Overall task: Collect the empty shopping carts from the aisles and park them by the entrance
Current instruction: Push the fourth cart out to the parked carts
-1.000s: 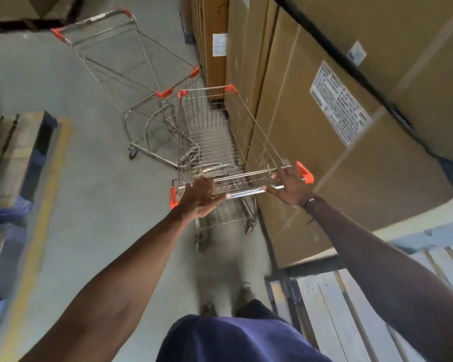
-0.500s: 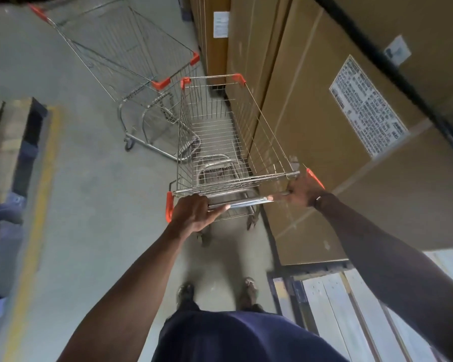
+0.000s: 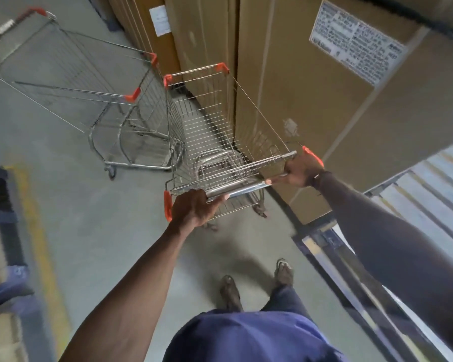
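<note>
I see tall cardboard boxes (image 3: 311, 105) walling the right side of the aisle, one with a printed label (image 3: 356, 40) near the top, standing on a pale wooden pallet (image 3: 429, 194). The grey concrete floor (image 3: 89, 218) carries a yellow line (image 3: 42, 231) along the left. A second empty cart (image 3: 71, 82) stands ahead to the left, its front end just beside the front corner of the cart I hold. That shopping cart (image 3: 215, 131) sits directly before me, close alongside the boxes, its wire basket empty. My left hand (image 3: 194, 207) is curled around the chrome handle bar (image 3: 238, 190) near its orange end cap, and my right hand (image 3: 300, 169) grips the bar's opposite end.
</note>
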A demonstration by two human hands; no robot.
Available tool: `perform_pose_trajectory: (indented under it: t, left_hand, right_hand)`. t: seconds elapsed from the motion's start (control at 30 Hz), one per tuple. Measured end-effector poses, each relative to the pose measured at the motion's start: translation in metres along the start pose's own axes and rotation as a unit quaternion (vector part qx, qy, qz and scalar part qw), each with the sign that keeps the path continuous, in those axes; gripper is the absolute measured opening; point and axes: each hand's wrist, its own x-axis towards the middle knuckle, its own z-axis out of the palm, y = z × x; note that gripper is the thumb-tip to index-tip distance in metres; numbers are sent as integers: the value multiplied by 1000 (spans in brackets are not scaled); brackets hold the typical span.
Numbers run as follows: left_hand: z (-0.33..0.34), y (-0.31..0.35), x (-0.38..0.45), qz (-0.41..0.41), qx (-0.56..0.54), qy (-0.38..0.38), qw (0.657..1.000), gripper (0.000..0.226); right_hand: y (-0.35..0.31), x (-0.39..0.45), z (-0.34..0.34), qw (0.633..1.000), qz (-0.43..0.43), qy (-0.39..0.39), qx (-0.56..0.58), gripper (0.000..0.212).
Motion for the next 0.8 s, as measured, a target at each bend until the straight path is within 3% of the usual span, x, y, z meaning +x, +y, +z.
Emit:
perform_pose_trajectory:
  t: [0.17, 0.3, 0.47, 0.8]
  left_hand:
    - [-1, -57, -18, 43, 2, -4, 999, 117]
    - [-3, -103, -31, 47, 56, -11, 997, 106]
    - [3, -145, -48, 57, 81, -19, 995, 118]
    - [30, -184, -121, 165, 97, 19, 981, 99]
  right_hand:
    - [-68, -33, 9, 998, 35, 36, 35, 90]
    - [-121, -45, 28, 993, 76, 60, 64, 107]
    - [-173, -74, 44, 986, 114, 76, 93, 112]
    - [-252, -179, 92, 974, 177, 94, 106, 103]
